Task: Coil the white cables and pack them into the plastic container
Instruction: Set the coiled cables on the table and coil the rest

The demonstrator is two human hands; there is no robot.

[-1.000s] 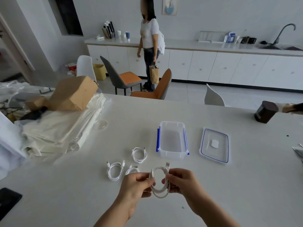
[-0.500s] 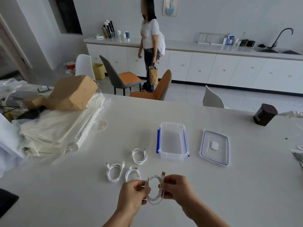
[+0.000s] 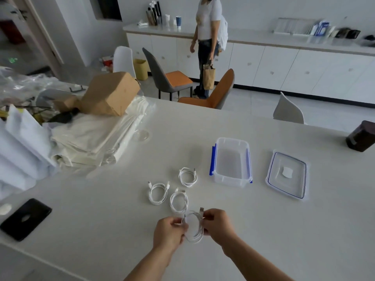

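Observation:
A coiled white cable (image 3: 194, 228) hangs just above the white table (image 3: 263, 230) near its front edge. My left hand (image 3: 168, 233) pinches its left side and my right hand (image 3: 217, 223) grips its right side, the USB plug sticking up by my right fingers. Three other coiled white cables lie on the table beyond my hands: one (image 3: 158, 192) at the left, one (image 3: 179, 200) in the middle, one (image 3: 188, 176) farther back. The clear plastic container (image 3: 231, 180) with blue clips stands open and empty to the right of them. Its lid (image 3: 286, 175) lies flat beside it.
A black phone (image 3: 25, 219) lies at the left edge. Folded cloth (image 3: 95, 140) and a brown paper bag (image 3: 110, 94) are stacked at the back left. A dark brown canister (image 3: 361, 136) stands at the far right. Chairs and a standing person (image 3: 208, 47) are beyond the table.
My hands have stayed on the coil and lowered it toward the table. The head view tilted down and left, bringing the phone into sight.

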